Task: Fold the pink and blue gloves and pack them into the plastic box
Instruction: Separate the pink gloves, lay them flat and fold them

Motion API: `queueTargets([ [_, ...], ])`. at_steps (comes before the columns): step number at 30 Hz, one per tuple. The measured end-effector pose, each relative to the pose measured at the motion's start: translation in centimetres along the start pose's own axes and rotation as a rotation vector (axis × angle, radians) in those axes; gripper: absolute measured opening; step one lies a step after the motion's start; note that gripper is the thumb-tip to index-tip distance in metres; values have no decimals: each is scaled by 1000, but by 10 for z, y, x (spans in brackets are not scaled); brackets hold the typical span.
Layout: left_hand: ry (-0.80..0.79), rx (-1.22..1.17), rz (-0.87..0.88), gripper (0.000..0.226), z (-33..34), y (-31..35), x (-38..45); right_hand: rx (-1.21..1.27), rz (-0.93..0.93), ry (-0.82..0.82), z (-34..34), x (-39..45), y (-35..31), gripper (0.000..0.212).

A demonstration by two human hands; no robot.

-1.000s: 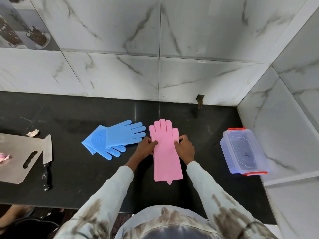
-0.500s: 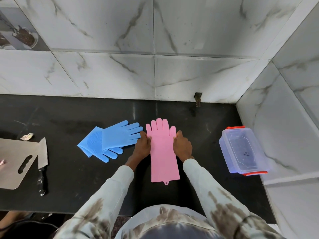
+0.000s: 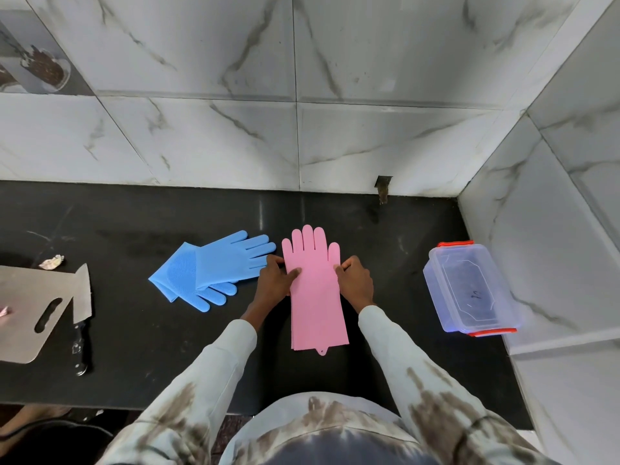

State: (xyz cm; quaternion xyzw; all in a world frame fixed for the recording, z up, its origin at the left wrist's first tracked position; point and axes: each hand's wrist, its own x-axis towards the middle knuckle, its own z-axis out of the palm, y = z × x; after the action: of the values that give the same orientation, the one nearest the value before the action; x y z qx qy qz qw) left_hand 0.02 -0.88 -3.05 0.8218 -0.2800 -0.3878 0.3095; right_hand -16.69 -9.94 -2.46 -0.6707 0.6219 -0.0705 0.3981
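The pink gloves (image 3: 315, 290) lie stacked flat on the black counter (image 3: 134, 330), fingers pointing at the wall, cuffs toward me. My left hand (image 3: 275, 280) pinches their left edge just below the thumb. My right hand (image 3: 356, 280) pinches the right edge at the same height. The blue gloves (image 3: 214, 266) lie crossed over each other to the left, one showing its bristled palm. The clear plastic box (image 3: 469, 288) with orange clips and its lid on sits at the right, beside the side wall.
A grey cutting board (image 3: 30, 307) and a cleaver (image 3: 81, 310) with a black handle lie at the counter's left end. A crumpled scrap (image 3: 52, 262) sits behind them. Marble-tiled walls (image 3: 302, 95) close the back and right. A small dark fitting (image 3: 383, 187) pokes from the back wall.
Both hands stay on the edges of the pink gloves, shifting slightly as they square the stack. The camera has tilted a little; blue gloves and box have not moved.
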Motion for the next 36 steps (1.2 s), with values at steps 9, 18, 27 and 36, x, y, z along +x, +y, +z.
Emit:
queueTargets([
  [9, 27, 17, 89, 59, 4, -17, -20, 234, -28, -16, 2, -16, 18, 29],
  [18, 123, 30, 75, 52, 10, -16, -30, 323, -58, -74, -4, -33, 30, 32],
  [27, 148, 106, 22, 29, 13, -17, -45, 158, -201, -99, 3, -44, 36, 22],
  [36, 12, -121, 65, 31, 9, -29, -57, -74, -296, -33, 11, -52, 46, 28],
])
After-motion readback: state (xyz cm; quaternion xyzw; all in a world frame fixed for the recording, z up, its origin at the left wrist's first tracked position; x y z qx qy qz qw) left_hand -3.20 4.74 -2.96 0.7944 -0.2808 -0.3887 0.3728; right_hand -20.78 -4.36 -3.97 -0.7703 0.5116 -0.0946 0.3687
